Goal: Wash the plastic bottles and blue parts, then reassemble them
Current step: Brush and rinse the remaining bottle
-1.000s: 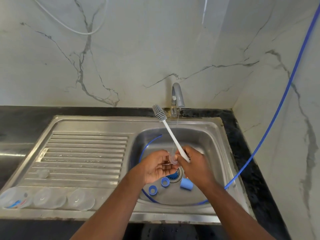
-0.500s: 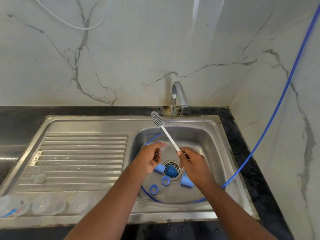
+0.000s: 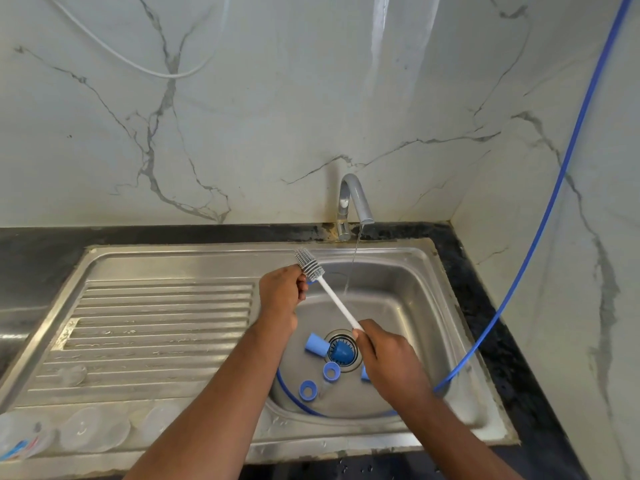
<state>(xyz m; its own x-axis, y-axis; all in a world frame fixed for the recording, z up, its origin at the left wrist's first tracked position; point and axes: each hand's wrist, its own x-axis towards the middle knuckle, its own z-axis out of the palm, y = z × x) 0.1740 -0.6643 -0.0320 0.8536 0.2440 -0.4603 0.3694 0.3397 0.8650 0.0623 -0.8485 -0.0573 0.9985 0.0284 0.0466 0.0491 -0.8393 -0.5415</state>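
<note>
Steel sink [image 3: 429, 258]; right hand [image 3: 389, 358] fingers wrap brush [image 3: 337, 303] handle; left hand [image 3: 280, 296] fingers curled at bristles [image 3: 309, 263], contents unclear.

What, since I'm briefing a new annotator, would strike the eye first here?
The right hand grips a white bottle brush by its handle above the sink basin, with the left hand curled at its grey bristle head. A thin stream falls from the tap, and blue parts lie around the drain.
</note>
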